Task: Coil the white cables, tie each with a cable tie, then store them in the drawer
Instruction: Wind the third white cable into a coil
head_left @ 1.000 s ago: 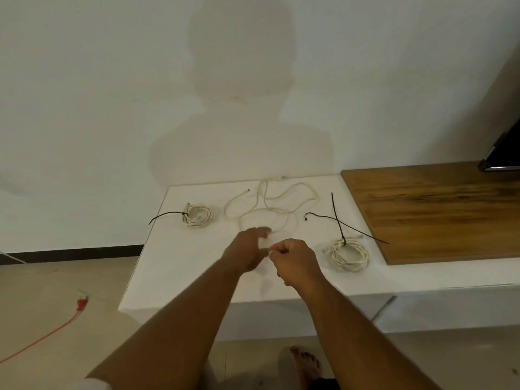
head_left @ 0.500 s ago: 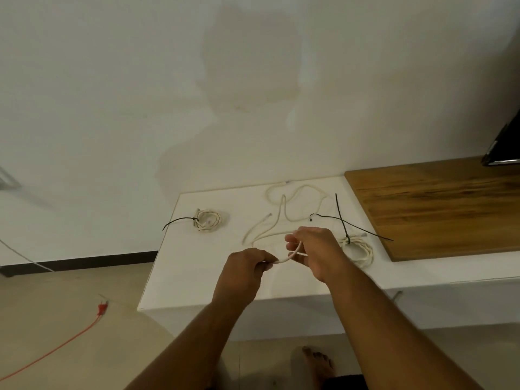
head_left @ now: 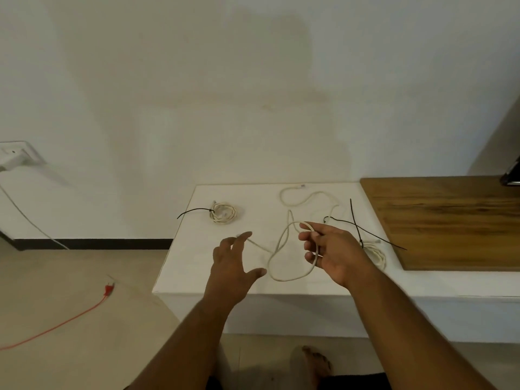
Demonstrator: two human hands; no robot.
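**Hands.** Right hand (head_left: pixel 334 251): fingers curled round the first loop of the loose white cable (head_left: pixel 281 250) and holding it just above the table. Left hand (head_left: pixel 233 266): fingers spread, holding nothing, just beside that loop. Its fingertips are near the cable's free end; whether they touch it cannot be told.

**Item in work.** One loop hangs from the right hand. The rest of the loose white cable trails back across the table (head_left: pixel 197 263) in slack curves toward the wall. Judged status: coiling barely begun, not tied.

**Finished items.** Left coil (head_left: pixel 223 215): wound, lying flat toward the table's left edge, bound with a black tie (head_left: pixel 194 211) whose tail sticks out. Right coil (head_left: pixel 377 254): wound, partly hidden behind the right hand, also bound with a black tie (head_left: pixel 355 220), tail pointing up.

**Supplies.** Spare cable tie (head_left: pixel 388 242): unfastened, lying across the right coil's tie and onto the wooden board (head_left: pixel 450 220). Probably meant for the third cable.

**Outstanding.** By this reckoning two of the three cables are coiled and tied. The third needs winding and tying. All three sit on the table, so none is stored. No drawer is in view.

**Surroundings.** Red cable (head_left: pixel 56 325) on the floor; wall socket (head_left: pixel 14 156) at far left.
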